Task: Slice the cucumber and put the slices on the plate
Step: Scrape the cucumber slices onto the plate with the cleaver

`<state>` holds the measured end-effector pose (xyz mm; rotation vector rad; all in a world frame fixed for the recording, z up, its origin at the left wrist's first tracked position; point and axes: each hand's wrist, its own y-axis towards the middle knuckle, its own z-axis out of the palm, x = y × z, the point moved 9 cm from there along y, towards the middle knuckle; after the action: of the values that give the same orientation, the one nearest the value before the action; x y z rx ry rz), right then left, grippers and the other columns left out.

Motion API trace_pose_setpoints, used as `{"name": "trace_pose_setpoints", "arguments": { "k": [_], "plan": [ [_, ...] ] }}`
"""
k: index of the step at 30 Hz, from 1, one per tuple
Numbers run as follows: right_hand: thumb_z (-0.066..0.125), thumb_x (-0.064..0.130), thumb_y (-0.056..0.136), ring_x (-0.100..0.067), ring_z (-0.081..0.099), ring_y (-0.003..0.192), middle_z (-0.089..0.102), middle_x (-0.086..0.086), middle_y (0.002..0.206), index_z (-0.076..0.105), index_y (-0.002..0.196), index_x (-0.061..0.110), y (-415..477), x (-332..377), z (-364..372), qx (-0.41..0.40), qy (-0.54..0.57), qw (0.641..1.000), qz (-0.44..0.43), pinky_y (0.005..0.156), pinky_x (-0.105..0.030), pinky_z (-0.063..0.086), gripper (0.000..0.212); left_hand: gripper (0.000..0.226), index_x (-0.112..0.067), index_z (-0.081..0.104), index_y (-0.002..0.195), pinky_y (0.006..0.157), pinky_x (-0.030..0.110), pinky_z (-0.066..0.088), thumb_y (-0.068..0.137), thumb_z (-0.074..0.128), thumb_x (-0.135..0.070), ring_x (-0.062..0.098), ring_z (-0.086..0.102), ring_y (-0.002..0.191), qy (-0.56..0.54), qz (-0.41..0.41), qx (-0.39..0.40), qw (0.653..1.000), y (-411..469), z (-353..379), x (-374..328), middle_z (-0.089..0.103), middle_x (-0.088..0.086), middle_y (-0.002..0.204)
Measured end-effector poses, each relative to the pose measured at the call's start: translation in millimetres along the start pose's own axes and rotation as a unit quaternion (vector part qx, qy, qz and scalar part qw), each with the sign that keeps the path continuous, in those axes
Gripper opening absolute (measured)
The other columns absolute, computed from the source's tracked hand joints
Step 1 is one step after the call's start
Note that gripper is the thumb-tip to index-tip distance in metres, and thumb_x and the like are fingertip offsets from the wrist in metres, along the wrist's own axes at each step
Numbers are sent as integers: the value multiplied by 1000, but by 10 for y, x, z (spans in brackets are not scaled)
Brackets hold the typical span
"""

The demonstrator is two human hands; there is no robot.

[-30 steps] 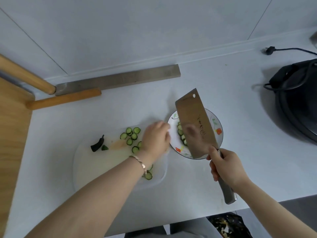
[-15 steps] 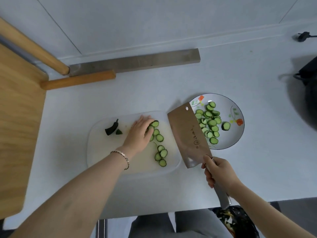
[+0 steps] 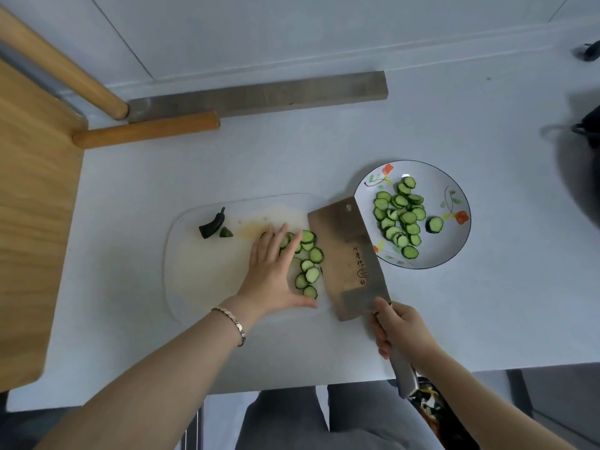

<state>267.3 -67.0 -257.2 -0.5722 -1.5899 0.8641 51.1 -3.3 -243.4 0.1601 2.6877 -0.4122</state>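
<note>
My left grip (image 3: 276,274) has slid toward the cleaver (image 3: 349,251), fingers spread flat against the cucumber slices (image 3: 310,264) on the cutting board (image 3: 201,277), thumb stretched out. My right grip (image 3: 401,329) curls round the cleaver's handle, blade beside them. A heap of slices (image 3: 399,219) lies on the plate (image 3: 454,241).

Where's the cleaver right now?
Head view, centre-right: the cleaver sits between the cucumber slices on the cutting board at its left and the plate at its right, handle gripped by the right hand.
</note>
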Motion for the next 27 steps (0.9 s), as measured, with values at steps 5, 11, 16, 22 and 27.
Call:
{"name": "trace_pose_setpoints", "arguments": {
  "k": [5,11,16,22,27],
  "plan": [
    [41,22,99,-20,40,35,45,-3,40,42,52,7,-10,-31,86,22,-38,999,-13,42,-27,42,50,116,-31,4,144,111,49,-5,48,42,-85,41,-10,139,6,-56,-53,997,-55,24,91,-3,21,153],
    [43,23,98,-18,42,30,46,-1,38,45,58,6,25,-44,358,10,-26,1000,-13,40,-26,41,43,87,-17,24,143,112,53,12,76,31,-71,45,12,138,-23,-111,-133,985,20,-8,0,22,27,148],
    [45,23,97,-20,42,31,46,-3,40,47,62,5,76,-21,548,14,0,1000,4,39,-28,40,39,78,-13,29,138,107,53,17,86,12,-68,49,28,131,-25,-134,-171,976,47,-51,-32,38,30,138],
    [44,23,98,-18,38,31,43,-3,40,49,70,2,-2,42,564,32,38,998,27,36,-25,37,35,72,-14,31,141,110,48,24,82,34,-55,40,25,134,-103,-119,-164,974,78,-78,-179,28,25,143],
    [45,23,97,-19,36,32,42,-4,41,49,69,2,-133,287,217,-3,47,999,13,38,-24,36,36,69,-15,31,141,111,43,23,83,34,-53,35,23,136,-123,-55,-183,974,299,-293,-661,27,23,145]
  ]
}}
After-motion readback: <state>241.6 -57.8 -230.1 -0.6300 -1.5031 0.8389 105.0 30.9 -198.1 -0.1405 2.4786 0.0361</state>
